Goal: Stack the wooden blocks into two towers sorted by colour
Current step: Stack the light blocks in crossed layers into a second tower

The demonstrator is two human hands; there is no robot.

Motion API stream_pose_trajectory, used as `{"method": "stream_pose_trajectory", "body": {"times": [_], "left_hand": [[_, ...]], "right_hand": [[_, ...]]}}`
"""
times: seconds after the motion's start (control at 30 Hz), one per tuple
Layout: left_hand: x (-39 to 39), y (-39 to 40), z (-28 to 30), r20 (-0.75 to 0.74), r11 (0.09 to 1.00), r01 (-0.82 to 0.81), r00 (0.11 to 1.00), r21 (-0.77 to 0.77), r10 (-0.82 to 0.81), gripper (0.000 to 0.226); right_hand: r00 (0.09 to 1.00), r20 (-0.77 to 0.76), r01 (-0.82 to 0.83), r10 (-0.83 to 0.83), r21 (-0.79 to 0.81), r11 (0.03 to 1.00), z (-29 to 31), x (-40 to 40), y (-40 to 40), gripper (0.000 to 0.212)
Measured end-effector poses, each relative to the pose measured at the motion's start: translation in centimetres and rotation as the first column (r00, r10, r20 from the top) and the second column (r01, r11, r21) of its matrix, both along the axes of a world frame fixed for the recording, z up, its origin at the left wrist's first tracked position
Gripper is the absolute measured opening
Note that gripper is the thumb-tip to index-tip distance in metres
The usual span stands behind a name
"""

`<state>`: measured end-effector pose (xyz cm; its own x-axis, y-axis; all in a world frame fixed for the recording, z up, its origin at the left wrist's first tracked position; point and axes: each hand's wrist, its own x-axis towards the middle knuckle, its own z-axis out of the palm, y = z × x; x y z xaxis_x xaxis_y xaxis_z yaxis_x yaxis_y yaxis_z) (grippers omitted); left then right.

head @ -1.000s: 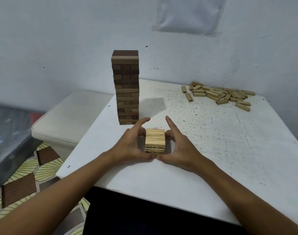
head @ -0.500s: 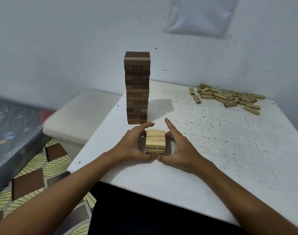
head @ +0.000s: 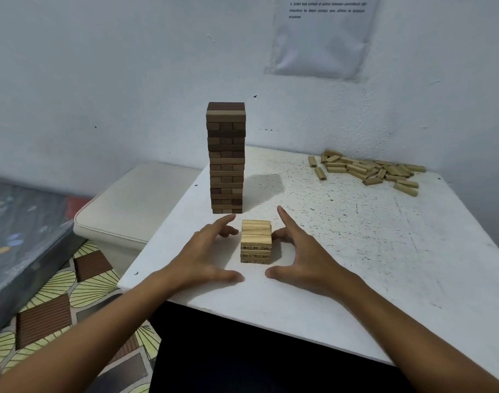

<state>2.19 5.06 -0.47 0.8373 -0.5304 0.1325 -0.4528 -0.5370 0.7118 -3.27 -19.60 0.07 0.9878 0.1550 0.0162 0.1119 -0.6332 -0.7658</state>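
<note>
Neither hand gripped anything: the left hand (head: 205, 255) and right hand (head: 300, 258) lay on the table with fingers spread and relaxed, cupped on either side of the short stack of pale pine blocks (head: 256, 241) but just clear of its faces, probably to square the layers or catch a slip. That pale stack stood near the front edge of the white speckled table (head: 356, 251), directly in front of the tall dark brown block tower (head: 226, 158), leaving room for both. The loose heap of pale wooden blocks (head: 367, 170) waited well apart at the far right corner, so tower 2 looked barely begun.
</note>
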Motion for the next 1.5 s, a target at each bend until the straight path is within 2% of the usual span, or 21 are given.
{"method": "stream_pose_trajectory", "body": {"times": [0.27, 0.47, 0.57, 0.9, 1.03, 1.17, 1.5], "left_hand": [[-2.9, 1.3, 1.7, 0.177, 0.999, -0.029, 0.984, -0.038, 0.035, 0.097], [-3.8, -1.4, 4.7, 0.256, 0.995, 0.055, 0.966, -0.08, -0.032, 0.091], [-3.8, -4.1, 6.0, 0.252, 0.988, 0.136, 0.961, -0.069, -0.115, 0.087], [-3.2, -16.3, 7.0, 0.237, 0.921, 0.364, 0.891, 0.142, -0.389, 0.091], [-2.2, -20.9, 6.8, 0.201, 0.881, 0.423, 0.864, 0.211, -0.462, 0.083], [0.0, -24.4, 6.6, 0.169, 0.857, 0.436, 0.855, 0.276, -0.49, 0.072], [6.4, -30.2, 5.5, 0.12, 0.835, 0.379, 0.881, 0.4, -0.458, 0.068]], "right_hand": [[0.999, 0.034, 0.033, -0.033, -0.021, 0.999, 1.1, -2.6, -1.4, 0.122], [0.993, 0.081, 0.089, -0.087, -0.026, 0.996, 2.5, -4.5, -3.4, 0.111], [0.987, 0.096, 0.133, -0.131, -0.017, 0.991, 3.1, -5.4, -5.0, 0.106], [0.936, 0.097, 0.344, -0.338, -0.052, 0.937, 4.1, -8.4, -11.6, 0.092], [0.907, 0.083, 0.419, -0.413, -0.079, 0.905, 3.7, -8.3, -14.4, 0.085], [0.884, 0.078, 0.467, -0.46, -0.118, 0.876, 3.3, -7.1, -16.9, 0.075], [0.86, 0.045, 0.51, -0.509, -0.141, 0.849, 2.5, -0.7, -22.3, 0.056]]}}
